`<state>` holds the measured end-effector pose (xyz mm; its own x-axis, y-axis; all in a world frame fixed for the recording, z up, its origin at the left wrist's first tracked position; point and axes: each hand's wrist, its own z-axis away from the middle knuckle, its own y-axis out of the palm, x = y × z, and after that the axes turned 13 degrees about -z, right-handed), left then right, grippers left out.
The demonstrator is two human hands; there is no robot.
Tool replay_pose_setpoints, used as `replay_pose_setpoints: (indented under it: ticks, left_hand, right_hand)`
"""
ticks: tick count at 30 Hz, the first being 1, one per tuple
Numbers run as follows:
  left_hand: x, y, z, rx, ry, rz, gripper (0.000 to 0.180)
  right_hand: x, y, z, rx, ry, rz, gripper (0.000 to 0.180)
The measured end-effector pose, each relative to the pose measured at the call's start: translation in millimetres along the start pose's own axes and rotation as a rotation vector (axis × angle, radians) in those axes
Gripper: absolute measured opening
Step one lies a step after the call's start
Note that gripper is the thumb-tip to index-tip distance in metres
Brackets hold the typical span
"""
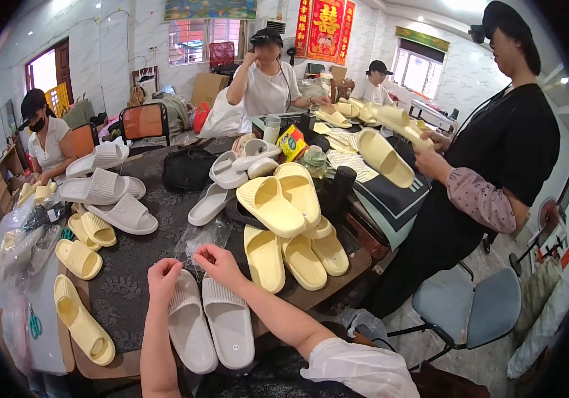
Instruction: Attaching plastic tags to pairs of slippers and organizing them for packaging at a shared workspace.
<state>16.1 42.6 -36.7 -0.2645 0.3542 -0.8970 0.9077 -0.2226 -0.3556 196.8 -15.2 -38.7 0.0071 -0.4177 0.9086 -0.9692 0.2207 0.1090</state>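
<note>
A clear plastic bag [199, 240] is pinched by the left hand [164, 273] and right hand [218, 261] above paired grey slides [210, 322].

1. We find a pair of slippers [210, 325] on the worktop [132, 292], just before both hands.
2. Behind them lies a plastic bag [201, 240].
3. A slipper heap [291, 225] sits to the right, single slippers [82, 292] to the left.
</note>
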Motion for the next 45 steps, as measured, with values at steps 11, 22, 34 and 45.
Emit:
replay_pose_setpoints:
  ticks: [11,22,34,45]
  left_hand:
    - [3.5,-12.0,1.0,-0.069,-0.341,0.382,0.009]
    - [4.9,-16.9,1.5,0.198,-0.464,0.497,0.013]
    - [-32.1,-49.4,9.5,0.34,-0.222,0.507,0.026]
    - [-16.4,-102.2,59.2,-0.224,-0.079,0.051,0.014]
  right_hand:
    - [100.6,-24.1,86.9,0.418,0.065,0.584,0.029]
    - [51.1,9.0,131.9,0.226,0.018,0.778,0.045]
    - [96.4,4.1,141.4,0.179,-0.174,0.81,0.028]
    - [180.6,-87.5,-36.7,-0.189,-0.427,1.126,0.03]
